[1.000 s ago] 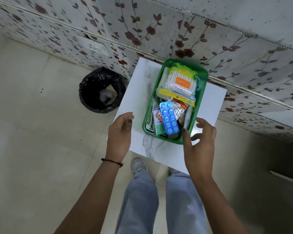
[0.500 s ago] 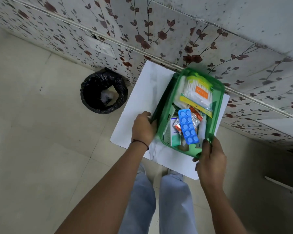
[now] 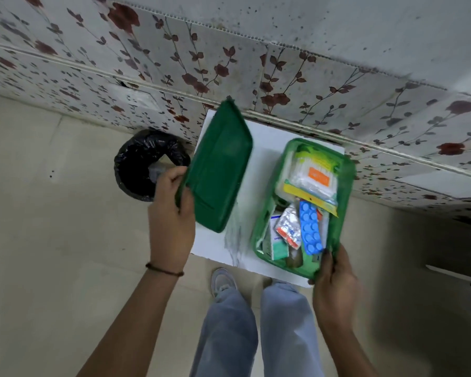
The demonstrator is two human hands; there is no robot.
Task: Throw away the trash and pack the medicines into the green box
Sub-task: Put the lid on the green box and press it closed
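Green box (image 3: 346,186), glossy rounded plastic, packed with medicines.
Right hand (image 3: 335,284) grips its near corner at the tabletop's (image 3: 264,148) right edge; left hand (image 3: 172,224) holds the smooth green lid (image 3: 218,170).

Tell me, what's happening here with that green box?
A person is packing up medicines. The right hand holds the near corner of the open green box, which sits on a small white table and is full of pill strips, small cartons and a pack of cotton swabs. The left hand holds the green lid tilted up beside the box, not yet on it. A black-lined bin stands on the floor to the left.
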